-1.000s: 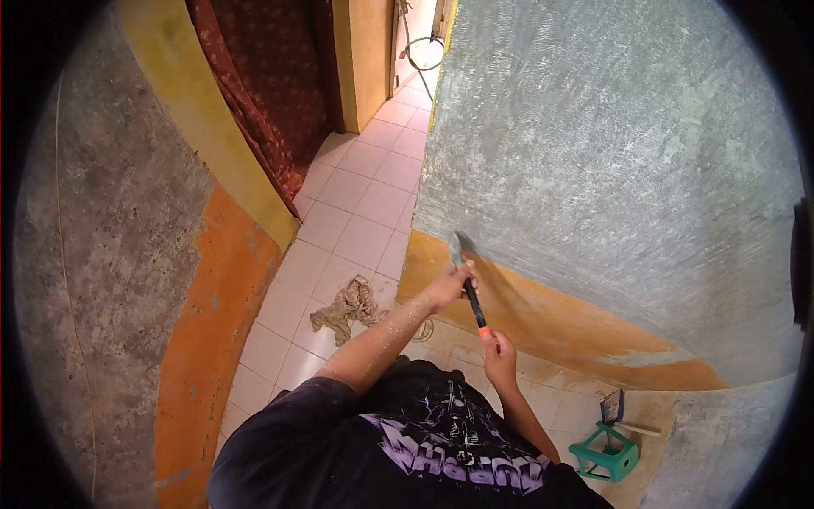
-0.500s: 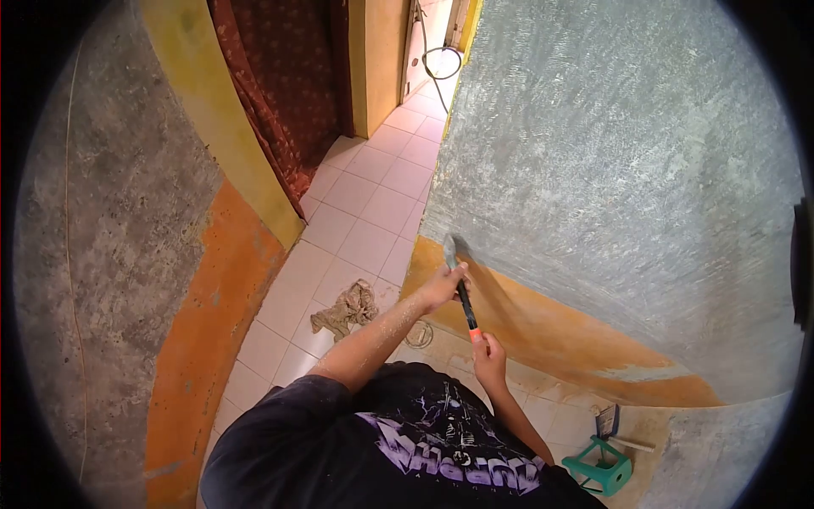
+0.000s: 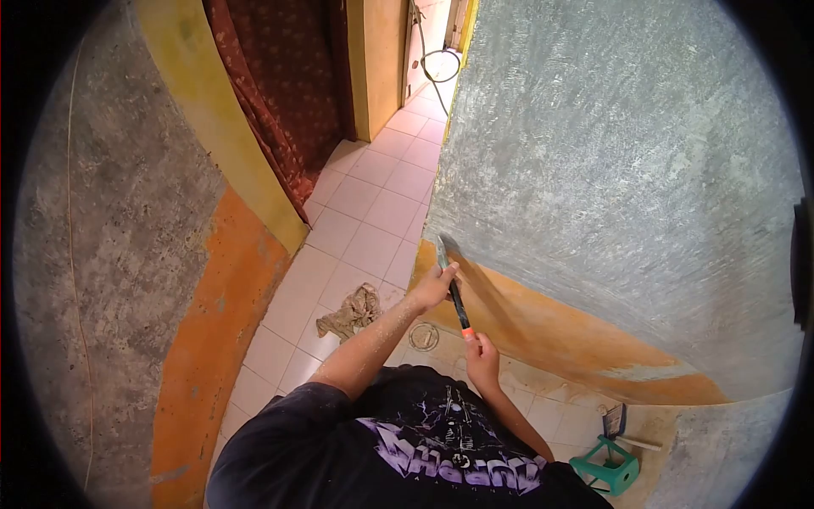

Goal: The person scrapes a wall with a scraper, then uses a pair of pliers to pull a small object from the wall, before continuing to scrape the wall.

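Observation:
A long black-handled scraper (image 3: 459,307) slants up to the wall, its narrow grey head at the lower left edge of the grey wall (image 3: 593,153), where the orange band (image 3: 543,327) begins. My left hand (image 3: 437,286) is closed around the upper part of the shaft, just below the head. Lower down, my right hand (image 3: 483,358) grips the handle's end by an orange-red part. Pale specks cover my left forearm. The exact shape of the scraper's head is hard to make out.
A crumpled brown cloth (image 3: 351,312) lies on the tiled floor (image 3: 343,212), near a round drain cover (image 3: 423,337). A green stool (image 3: 607,468) stands at lower right. A dark red curtain (image 3: 292,93) hangs in a doorway, and a cable (image 3: 441,64) loops at the far end.
The scraper's head and both hands have shifted slightly left, with the head now near the wall's left edge and turned more edge-on. Both hands keep their hold.

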The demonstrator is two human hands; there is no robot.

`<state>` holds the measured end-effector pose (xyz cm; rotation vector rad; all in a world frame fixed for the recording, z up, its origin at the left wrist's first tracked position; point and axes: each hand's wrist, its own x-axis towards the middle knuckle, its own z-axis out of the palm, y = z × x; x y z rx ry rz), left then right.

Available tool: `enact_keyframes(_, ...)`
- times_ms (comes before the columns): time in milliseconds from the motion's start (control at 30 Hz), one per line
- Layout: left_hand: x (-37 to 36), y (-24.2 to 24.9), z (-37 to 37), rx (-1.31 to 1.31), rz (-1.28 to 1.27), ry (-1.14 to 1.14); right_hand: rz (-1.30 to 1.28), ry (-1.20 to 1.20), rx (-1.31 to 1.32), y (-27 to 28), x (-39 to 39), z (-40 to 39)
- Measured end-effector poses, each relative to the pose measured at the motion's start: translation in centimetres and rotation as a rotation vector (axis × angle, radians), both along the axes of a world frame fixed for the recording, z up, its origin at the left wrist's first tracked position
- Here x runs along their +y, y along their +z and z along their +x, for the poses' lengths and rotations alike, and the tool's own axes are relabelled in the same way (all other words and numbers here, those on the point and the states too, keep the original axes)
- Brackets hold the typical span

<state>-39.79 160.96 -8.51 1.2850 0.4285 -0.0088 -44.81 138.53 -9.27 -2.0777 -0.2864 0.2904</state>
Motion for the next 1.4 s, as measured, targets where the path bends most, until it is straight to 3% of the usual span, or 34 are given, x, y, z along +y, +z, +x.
enact_keyframes(200, -0.1, 0.2, 0.1, -0.010, -0.004, -0.044, 0.061, -0.025, 0.131, 1.2, 0.0, 0.1)
enact_keyframes(400, 1.1, 0.4, -0.2, -0.003, -0.026, 0.030, -0.013, -0.006, 0.043, 1.0, 1.6, 0.1)
enact_keyframes(500, 0.0, 0.7, -0.2, 0.011, -0.003, 0.033, 0.022, -0.029, 0.155, 1.0, 0.4, 0.3)
enact_keyframes(700, 3.5, 0.1, 0.0, 0.007, 0.022, 0.076, 0.057, 0.016, -0.088, 0.3, 4.5, 0.3)
enact_keyframes(800, 3.6, 0.2, -0.3, 0.015, 0.089, 0.063, 0.090, 0.012, 0.082, -0.1, 3.9, 0.6)
enact_keyframes(1000, 0.7, 1.8, -1.8, -0.012, 0.103, 0.089, -0.027, 0.009, 0.072, 1.5, 1.5, -0.5)
enact_keyframes(1100, 2.7, -0.3, -0.5, 0.013, 0.086, 0.082, 0.045, 0.063, 0.037, -0.9, 2.8, 0.7)
enact_keyframes(1200, 4.1, 0.4, -0.6, -0.003, 0.017, 0.103, 0.057, 0.055, -0.025, 1.4, 4.7, 0.5)
enact_keyframes(1333, 0.7, 1.7, -0.8, -0.044, 0.143, 0.153, 0.209, 0.066, 0.264, 0.1, 2.2, 0.7)
enact_keyframes(1400, 0.4, 0.7, -0.3, -0.017, 0.132, 0.020, 0.341, 0.019, 0.423, -1.6, 0.8, 0.4)
